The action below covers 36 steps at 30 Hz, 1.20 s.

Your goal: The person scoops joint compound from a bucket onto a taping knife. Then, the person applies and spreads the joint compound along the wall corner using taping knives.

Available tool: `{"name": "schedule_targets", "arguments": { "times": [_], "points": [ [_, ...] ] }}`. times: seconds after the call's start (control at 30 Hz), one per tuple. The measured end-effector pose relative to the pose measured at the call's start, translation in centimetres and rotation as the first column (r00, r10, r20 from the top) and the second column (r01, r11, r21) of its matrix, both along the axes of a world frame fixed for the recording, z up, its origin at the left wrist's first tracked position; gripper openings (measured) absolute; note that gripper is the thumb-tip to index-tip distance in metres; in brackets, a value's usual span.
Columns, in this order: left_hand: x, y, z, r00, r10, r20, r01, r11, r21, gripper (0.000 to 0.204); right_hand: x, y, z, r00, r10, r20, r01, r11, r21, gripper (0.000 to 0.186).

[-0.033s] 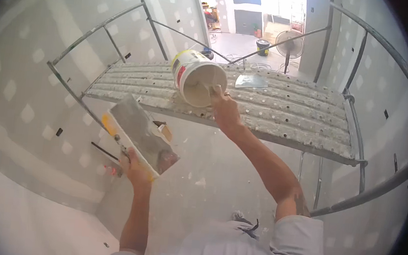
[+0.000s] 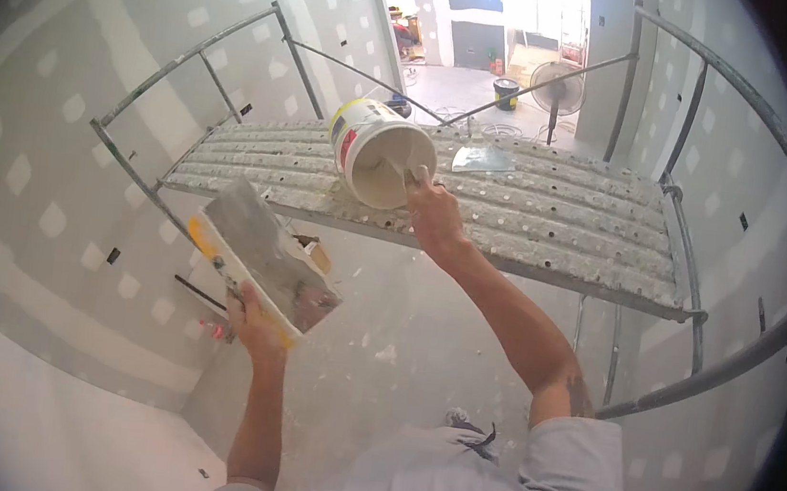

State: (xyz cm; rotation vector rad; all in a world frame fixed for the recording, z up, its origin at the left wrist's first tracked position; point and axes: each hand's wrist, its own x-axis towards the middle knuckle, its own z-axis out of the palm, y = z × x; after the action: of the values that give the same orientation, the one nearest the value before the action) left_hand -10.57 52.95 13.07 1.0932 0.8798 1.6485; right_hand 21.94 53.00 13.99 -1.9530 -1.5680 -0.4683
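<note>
My left hand (image 2: pixel 255 327) is closed round the back of a wide skimming blade (image 2: pixel 260 236), a grey metal sheet with a pale back edge and yellow ends. It is held tilted in front of the platform's near edge. A white bucket (image 2: pixel 347 145) with coloured label patches lies tipped on the platform, its mouth facing me. Pale joint compound (image 2: pixel 376 184) coats its inside. My right hand (image 2: pixel 433 213) is at the right of the mouth, fingers curled and closed just inside the rim. What they grip is hidden.
The ribbed scaffold platform (image 2: pixel 570 207) spans the view, with metal rails (image 2: pixel 188 51) at both ends. A flat metal sheet (image 2: pixel 484 160) lies on it, right of the bucket. Beyond are a fan (image 2: pixel 559 87) and a dark bucket (image 2: pixel 505 93). Patched drywall (image 2: pixel 87 146) is at the left.
My left hand and the skimming blade have shifted slightly left. My right hand and the bucket are nearly unmoved.
</note>
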Motion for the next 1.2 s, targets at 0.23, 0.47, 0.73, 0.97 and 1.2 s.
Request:
{"name": "schedule_targets", "arguments": {
  "times": [0.23, 0.47, 0.73, 0.97, 1.2],
  "points": [
    [4.3, 3.4, 8.8, 0.977, -0.157, 0.145, 0.132, 0.977, 0.168, 0.051, 1.3, -3.3, 0.9, 0.977, 0.037, -0.208, 0.004, 0.981, 0.193, 0.039],
    [17.8, 16.0, 17.1, 0.855, -0.507, 0.106, 0.437, 0.816, 0.378, 0.046, 0.3, 1.9, 1.3, 0.863, 0.096, -0.497, -0.017, 0.987, 0.161, 0.032],
    [30.3, 24.9, 14.8, 0.778, -0.622, -0.094, 0.626, 0.779, 0.034, 0.042, 0.4, 1.8, 0.3, 0.803, 0.246, -0.543, 0.007, 0.907, 0.420, 0.030],
    [28.2, 24.5, 12.7, 0.745, -0.660, -0.103, 0.656, 0.751, -0.066, 0.047, -1.3, -6.6, -0.8, 0.590, 0.301, -0.749, -0.003, 0.929, 0.371, 0.031],
    [28.7, 27.5, 10.7, 0.643, -0.762, 0.081, 0.766, 0.641, -0.053, 0.045, -1.6, -8.6, -2.4, 0.828, 0.164, -0.536, 0.018, 0.948, 0.318, 0.032]
  ]
}}
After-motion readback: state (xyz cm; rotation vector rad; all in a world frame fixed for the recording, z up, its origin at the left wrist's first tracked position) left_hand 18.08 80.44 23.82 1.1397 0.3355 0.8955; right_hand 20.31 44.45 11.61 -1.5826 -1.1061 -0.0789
